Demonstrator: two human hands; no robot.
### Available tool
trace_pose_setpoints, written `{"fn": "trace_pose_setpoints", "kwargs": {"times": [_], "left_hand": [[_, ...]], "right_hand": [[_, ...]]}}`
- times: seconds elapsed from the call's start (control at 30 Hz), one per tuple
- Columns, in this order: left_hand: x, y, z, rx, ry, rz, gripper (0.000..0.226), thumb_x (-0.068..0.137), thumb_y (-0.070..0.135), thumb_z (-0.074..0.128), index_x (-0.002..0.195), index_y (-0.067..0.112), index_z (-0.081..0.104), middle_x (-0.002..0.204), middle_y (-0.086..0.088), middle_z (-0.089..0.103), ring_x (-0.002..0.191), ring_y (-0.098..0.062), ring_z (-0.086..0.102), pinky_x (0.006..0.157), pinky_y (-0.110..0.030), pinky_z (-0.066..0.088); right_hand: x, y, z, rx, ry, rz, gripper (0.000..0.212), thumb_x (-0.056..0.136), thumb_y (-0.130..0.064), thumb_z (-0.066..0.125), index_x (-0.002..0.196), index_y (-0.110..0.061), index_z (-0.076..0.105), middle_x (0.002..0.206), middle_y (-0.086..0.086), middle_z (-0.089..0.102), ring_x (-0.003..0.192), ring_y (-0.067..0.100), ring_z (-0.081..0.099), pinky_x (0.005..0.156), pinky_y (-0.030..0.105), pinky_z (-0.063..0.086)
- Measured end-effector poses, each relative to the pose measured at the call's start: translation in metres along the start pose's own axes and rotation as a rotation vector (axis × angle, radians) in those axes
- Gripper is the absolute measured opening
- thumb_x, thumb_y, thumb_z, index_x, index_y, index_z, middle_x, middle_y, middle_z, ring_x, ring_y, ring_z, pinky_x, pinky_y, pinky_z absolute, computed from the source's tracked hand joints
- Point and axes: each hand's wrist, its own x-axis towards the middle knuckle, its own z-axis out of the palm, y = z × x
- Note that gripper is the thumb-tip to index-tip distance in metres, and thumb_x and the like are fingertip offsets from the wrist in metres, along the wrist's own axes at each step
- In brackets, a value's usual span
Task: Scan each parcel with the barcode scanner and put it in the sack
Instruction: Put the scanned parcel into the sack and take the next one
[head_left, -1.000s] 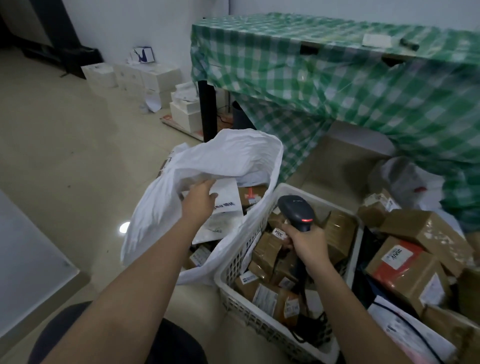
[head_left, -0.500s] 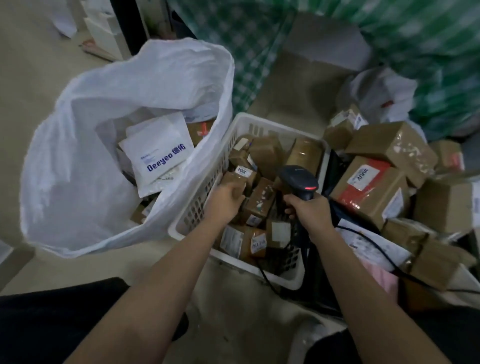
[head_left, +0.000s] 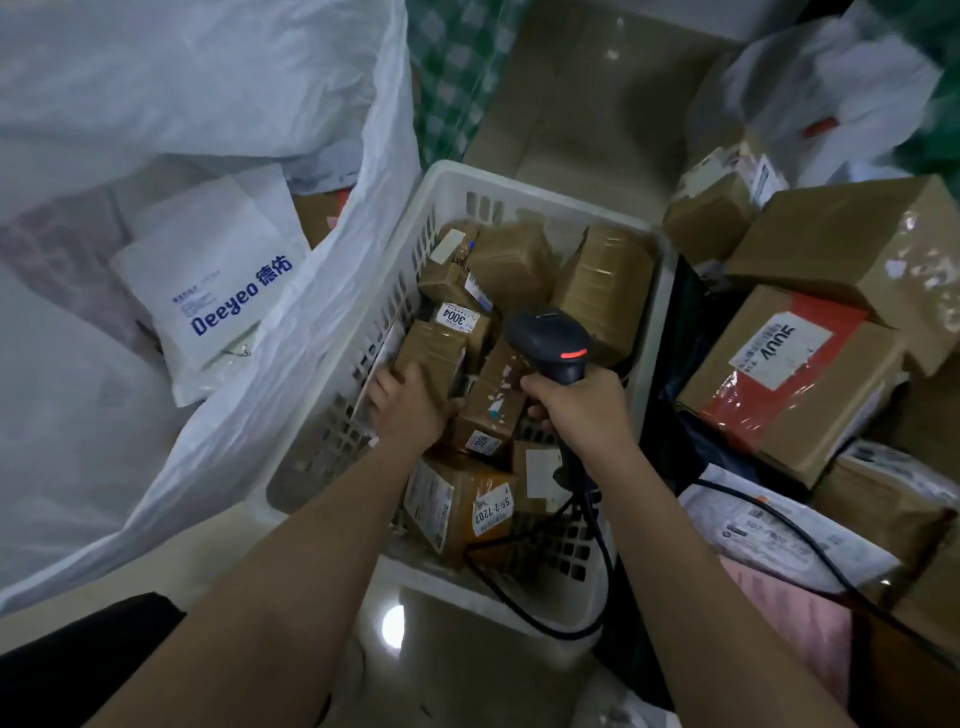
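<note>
Big white sack (head_left: 156, 104) at left, mouth open, touching the basket's left wall; white mailer (head_left: 218, 291) with blue print lying inside among other parcels. White slotted basket (head_left: 519, 192) on the floor at centre, packed with taped brown boxes. Heap of larger cartons (head_left: 795, 384) just right of the basket, one with a red band and white label. Left hand (head_left: 408, 410) down in the basket, fingers curled over the near end of a small brown box (head_left: 431, 348) by the left wall. Right hand (head_left: 582, 410) wrapped round the handle of the black barcode scanner (head_left: 550, 338), red light lit, head over the boxes. Black cable (head_left: 519, 597) trailing from the handle across the basket's near rim.
</note>
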Motion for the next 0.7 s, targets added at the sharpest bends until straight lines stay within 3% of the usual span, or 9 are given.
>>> {"fn": "trace_pose_setpoints", "kwargs": {"times": [0.33,0.47,0.53,0.6,0.7], "left_hand": [[-0.017,-0.001,-0.035,-0.216,0.012,0.039,0.068,0.075,0.037,0.073,0.133,0.022,0.041,0.135,-0.020,0.036,0.126,-0.042,0.033,0.100,-0.045,0.035],[-0.049,-0.005,-0.076,-0.547,0.047,0.095,0.061,0.064,0.050,0.077,0.116,0.037,0.046,0.119,-0.006,0.052,0.106,-0.033,0.057,0.086,-0.045,0.053],[-0.068,-0.005,-0.096,-0.696,0.055,0.119,0.055,0.072,0.046,0.077,0.115,0.032,0.047,0.112,0.003,0.054,0.098,-0.021,0.060,0.081,-0.041,0.055],[-0.088,-0.006,-0.113,-0.842,0.018,0.093,0.054,0.076,0.045,0.075,0.119,0.026,0.048,0.114,0.004,0.057,0.100,-0.018,0.060,0.086,-0.038,0.053],[-0.119,-0.007,-0.134,-0.993,-0.081,0.086,0.068,0.062,0.062,0.075,0.117,0.028,0.051,0.119,-0.001,0.063,0.107,-0.019,0.062,0.098,-0.042,0.048]], "right_hand": [[-0.010,0.006,-0.004,0.026,0.015,-0.005,0.013,0.076,-0.015,0.076,0.067,-0.017,0.066,0.076,0.018,0.071,0.081,0.036,0.069,0.076,0.052,0.054],[-0.029,-0.011,-0.015,0.083,0.060,-0.046,0.017,0.077,-0.013,0.075,0.066,-0.016,0.063,0.073,0.017,0.067,0.076,0.035,0.067,0.067,0.044,0.052],[-0.041,-0.022,-0.020,0.136,0.111,-0.081,0.020,0.077,-0.013,0.075,0.063,-0.019,0.062,0.071,0.014,0.067,0.072,0.031,0.065,0.067,0.041,0.050],[-0.057,-0.033,-0.023,0.191,0.144,-0.114,0.018,0.074,-0.018,0.076,0.061,-0.018,0.064,0.071,0.015,0.069,0.070,0.031,0.065,0.070,0.046,0.053],[-0.086,-0.052,-0.022,0.263,0.144,-0.163,0.017,0.074,-0.022,0.079,0.067,-0.020,0.064,0.069,0.006,0.069,0.070,0.024,0.067,0.072,0.045,0.055]]}}
